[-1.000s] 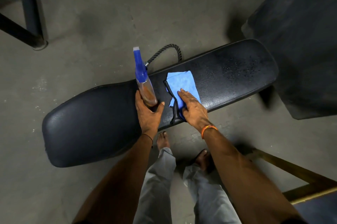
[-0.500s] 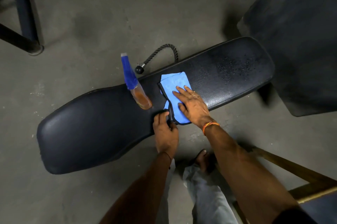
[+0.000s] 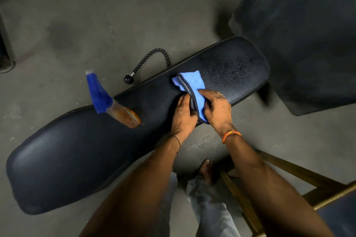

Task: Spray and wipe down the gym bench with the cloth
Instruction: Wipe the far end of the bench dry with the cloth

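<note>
A long black padded gym bench (image 3: 73, 152) runs from lower left to upper right. Spray droplets speckle its right end. A blue cloth with a dark edge (image 3: 192, 86) lies on the pad just left of the droplets. My left hand (image 3: 183, 116) and my right hand (image 3: 217, 110) both grip the cloth's near end, side by side. A spray bottle (image 3: 109, 101) with a blue head and an orange-brown body stands on the pad to the left, free of both hands.
A black rope handle with a ball end (image 3: 146, 63) lies on the concrete floor behind the bench. A large dark pad (image 3: 300, 30) stands at upper right, a wooden frame (image 3: 289, 177) at lower right. My bare foot (image 3: 206, 169) is under the bench's near edge.
My left hand let go of the spray bottle and moved right to the cloth. Both hands gathered the cloth and slid it right along the pad toward the droplets.
</note>
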The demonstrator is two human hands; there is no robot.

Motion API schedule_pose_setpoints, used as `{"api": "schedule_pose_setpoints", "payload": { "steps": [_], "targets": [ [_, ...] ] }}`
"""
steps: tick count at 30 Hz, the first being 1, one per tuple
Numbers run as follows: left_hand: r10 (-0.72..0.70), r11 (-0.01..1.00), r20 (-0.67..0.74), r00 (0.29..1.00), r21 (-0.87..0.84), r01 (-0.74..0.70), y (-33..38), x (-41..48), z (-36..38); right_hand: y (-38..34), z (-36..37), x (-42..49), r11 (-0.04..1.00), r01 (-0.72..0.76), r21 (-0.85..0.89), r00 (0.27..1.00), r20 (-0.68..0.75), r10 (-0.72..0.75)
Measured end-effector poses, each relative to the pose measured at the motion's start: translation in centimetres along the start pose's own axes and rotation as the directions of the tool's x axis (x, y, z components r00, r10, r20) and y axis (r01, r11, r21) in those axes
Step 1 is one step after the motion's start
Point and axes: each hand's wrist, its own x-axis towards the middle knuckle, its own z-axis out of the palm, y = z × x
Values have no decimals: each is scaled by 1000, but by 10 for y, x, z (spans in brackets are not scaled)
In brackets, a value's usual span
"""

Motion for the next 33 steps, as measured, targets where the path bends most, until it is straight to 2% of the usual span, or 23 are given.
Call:
{"api": "schedule_pose_setpoints", "payload": {
  "steps": [2,6,8,14,18,23,28,33],
  "targets": [
    [60,993,-1,998,100,-59,-3,7,-1,8,-7,2,997,4,-78,1000,-11,-5],
    [113,944,-231,966,327,-32,-28,9,-14,16,0,4,985,93,-144,994,66,-85],
    [146,917,-293,945,398,-19,-41,12,-23,10,12,7,983,110,-147,991,95,-97],
    [198,782,-223,955,623,-17,-59,51,-35,-6,56,20,936,44,-349,995,100,-10],
    [198,730,-187,962,683,-18,-67,72,-28,-4,65,15,897,40,-441,996,87,-1],
    [198,702,-211,957,712,12,-71,73,-19,-1,58,-3,885,-21,-465,1000,-9,19],
    [183,683,-213,960,730,32,-71,74,-18,2,66,36,864,37,-501,996,85,7],
    [190,684,-226,956,729,36,-73,77,-17,17,57,98,874,18,-486,997,78,23]
  ]
}}
